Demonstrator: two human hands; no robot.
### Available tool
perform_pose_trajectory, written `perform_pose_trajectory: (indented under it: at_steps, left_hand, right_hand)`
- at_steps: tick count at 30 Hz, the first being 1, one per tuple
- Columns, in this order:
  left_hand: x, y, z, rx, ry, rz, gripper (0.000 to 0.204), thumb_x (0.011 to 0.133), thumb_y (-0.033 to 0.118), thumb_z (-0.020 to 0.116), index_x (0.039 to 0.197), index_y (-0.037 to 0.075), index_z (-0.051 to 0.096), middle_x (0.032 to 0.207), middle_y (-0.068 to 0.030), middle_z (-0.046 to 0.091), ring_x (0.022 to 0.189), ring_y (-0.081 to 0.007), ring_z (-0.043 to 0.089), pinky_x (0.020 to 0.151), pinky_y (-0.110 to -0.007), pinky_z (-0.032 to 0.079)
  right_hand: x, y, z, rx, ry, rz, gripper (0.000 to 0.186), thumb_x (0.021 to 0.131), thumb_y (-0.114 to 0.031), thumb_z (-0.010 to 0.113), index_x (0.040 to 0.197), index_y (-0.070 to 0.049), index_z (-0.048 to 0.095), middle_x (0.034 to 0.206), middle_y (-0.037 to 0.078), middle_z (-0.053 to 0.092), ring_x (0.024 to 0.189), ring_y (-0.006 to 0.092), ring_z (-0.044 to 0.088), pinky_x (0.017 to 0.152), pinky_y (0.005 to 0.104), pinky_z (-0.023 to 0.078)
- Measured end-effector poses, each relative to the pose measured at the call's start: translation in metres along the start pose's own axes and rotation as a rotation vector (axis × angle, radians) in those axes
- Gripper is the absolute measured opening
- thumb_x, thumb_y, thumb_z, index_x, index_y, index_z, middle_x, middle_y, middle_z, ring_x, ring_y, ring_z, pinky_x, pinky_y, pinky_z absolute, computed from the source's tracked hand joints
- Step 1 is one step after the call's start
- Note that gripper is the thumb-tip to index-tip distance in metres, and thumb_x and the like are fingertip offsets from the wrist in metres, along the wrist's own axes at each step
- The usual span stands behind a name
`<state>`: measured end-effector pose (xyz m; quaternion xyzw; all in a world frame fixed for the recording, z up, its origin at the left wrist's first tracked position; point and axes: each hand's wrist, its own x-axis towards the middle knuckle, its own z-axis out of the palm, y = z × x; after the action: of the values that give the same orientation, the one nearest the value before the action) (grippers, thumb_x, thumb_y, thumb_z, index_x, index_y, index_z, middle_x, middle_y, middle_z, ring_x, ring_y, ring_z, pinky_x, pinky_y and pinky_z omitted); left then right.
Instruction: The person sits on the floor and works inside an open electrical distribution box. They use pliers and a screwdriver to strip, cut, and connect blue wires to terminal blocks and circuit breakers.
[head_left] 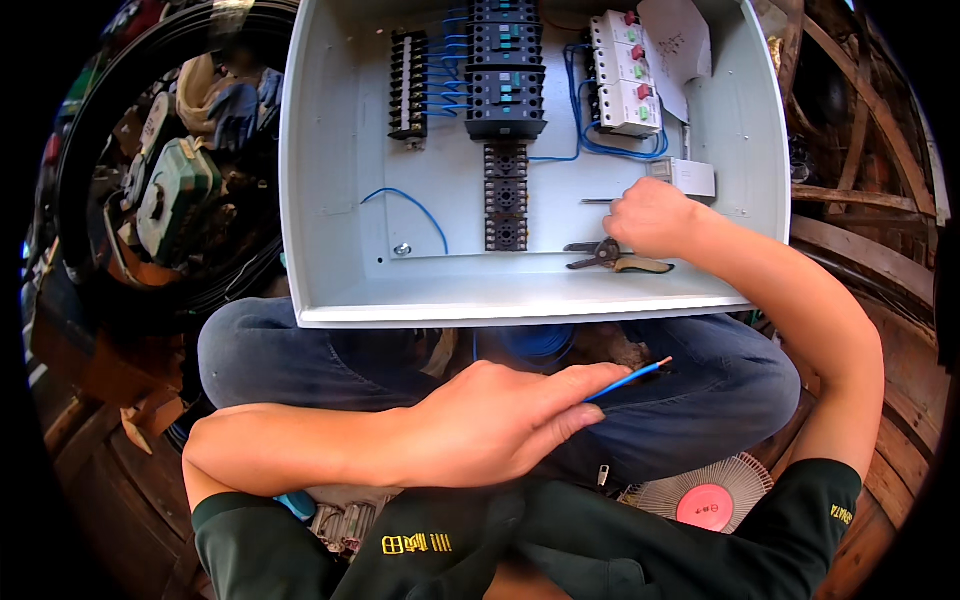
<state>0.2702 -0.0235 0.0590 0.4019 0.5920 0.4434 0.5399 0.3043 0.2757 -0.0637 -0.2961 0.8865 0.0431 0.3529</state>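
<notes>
My left hand (500,415) is held in front of my lap, thumb and forefinger pinching a blue wire (625,380). The wire's tip is stripped to bare copper and points up to the right. Inside the grey metal enclosure (540,306), my right hand (650,218) is closed around what looks like a screwdriver (597,201). Only its thin metal shaft shows, pointing left; the handle is hidden in my fist. Just below that hand lie wire strippers (640,265) with dark jaws and tan-and-black handles, on the enclosure's floor.
The enclosure holds a black terminal block (408,85), black contactors (505,100), relay sockets (506,198) and white switches (628,75) with blue wiring. A loose blue wire (412,205) and a small white box (692,178) lie inside. A black cable coil (75,200) stands left; a pink-centred fan (705,505) is lower right.
</notes>
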Motion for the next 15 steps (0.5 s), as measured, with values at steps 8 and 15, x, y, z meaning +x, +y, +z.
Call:
perform_pose_trajectory:
  at_steps: [8,15]
  left_hand:
    - [0.002,-0.01,0.003,-0.311,0.182,-0.155,0.025,0.104,0.014,0.053,0.122,-0.001,0.063,0.096,-0.0032,0.069,0.077,-0.0063,0.06,0.068,-0.024,0.053]
    - [0.012,0.0,0.008,-0.354,0.27,-0.151,0.033,0.105,0.022,0.053,0.133,0.004,0.056,0.092,-0.0052,0.07,0.067,-0.0049,0.059,0.055,-0.02,0.046]
  right_hand:
    - [-0.093,-0.03,-0.076,0.336,0.375,0.435,0.015,0.08,-0.015,0.063,0.087,-0.002,0.059,0.075,0.019,0.065,0.074,0.0409,0.064,0.065,0.048,0.05]
    - [-0.157,-0.086,-0.038,1.571,1.051,0.137,0.044,0.089,-0.033,0.069,0.108,0.005,0.056,0.132,0.022,0.057,0.122,0.0233,0.052,0.105,0.039,0.04]
